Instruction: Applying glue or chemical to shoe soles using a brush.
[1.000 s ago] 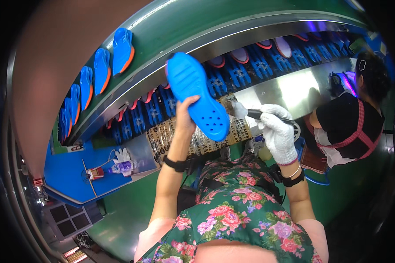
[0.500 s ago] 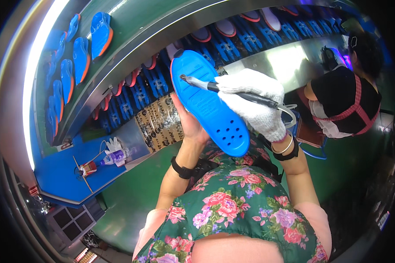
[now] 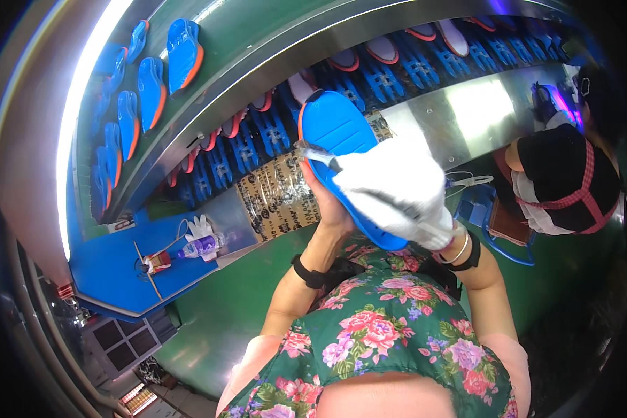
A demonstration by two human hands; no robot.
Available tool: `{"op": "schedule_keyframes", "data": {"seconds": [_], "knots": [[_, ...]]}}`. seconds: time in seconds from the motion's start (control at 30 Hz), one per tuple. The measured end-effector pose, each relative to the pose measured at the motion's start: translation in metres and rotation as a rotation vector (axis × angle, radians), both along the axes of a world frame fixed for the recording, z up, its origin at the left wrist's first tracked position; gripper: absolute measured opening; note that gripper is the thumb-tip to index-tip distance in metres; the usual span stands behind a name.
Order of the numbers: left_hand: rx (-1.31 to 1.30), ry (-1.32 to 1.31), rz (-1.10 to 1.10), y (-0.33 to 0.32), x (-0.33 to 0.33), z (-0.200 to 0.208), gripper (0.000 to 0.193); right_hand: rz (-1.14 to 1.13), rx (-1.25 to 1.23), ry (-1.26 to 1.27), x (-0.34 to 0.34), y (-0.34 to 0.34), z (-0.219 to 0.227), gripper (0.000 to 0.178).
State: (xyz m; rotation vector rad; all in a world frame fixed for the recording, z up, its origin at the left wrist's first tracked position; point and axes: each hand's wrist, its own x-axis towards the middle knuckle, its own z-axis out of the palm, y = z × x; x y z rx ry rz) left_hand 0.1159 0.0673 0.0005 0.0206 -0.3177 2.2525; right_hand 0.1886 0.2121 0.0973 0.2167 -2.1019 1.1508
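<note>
My left hand (image 3: 329,204), bare, holds a blue shoe sole (image 3: 336,125) from beneath and along its left side. The sole is tilted, its ribbed face toward me and an orange rim showing at the upper left. In a white knitted glove, my right hand (image 3: 397,187) grips a brush (image 3: 317,155) with a dark handle. Its tip lies at the sole's left edge, just above my left fingers; whether it touches the rim is hard to tell. The glove covers most of the sole's lower half. A thin pale cord (image 3: 472,180) loops out behind my right hand.
Beyond my hands, blue racks (image 3: 419,68) carry shoe parts along a curved line. More blue soles (image 3: 183,59) lie on the green surface at upper left. On a blue table (image 3: 111,268) are a bottle (image 3: 200,246) and a glove. A co-worker (image 3: 564,177) sits at right.
My right hand has swung across the sole, bringing the brush tip from its upper face to its left edge. The glove now hides the sole's round holes. The whole view has shifted slightly.
</note>
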Motion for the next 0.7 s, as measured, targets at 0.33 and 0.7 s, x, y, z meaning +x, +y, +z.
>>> {"op": "schedule_keyframes", "data": {"seconds": [0.33, 0.7], "knots": [[-0.200, 0.197, -0.032, -0.019, -0.024, -0.036, 0.104, -0.003, 0.042, 0.073, -0.018, 0.003, -0.025, 0.028], [-1.046, 0.355, 0.056, -0.015, -0.029, -0.009, 0.100, 0.175, -0.171, 0.019, -0.006, 0.006, -0.038, 0.023]]}}
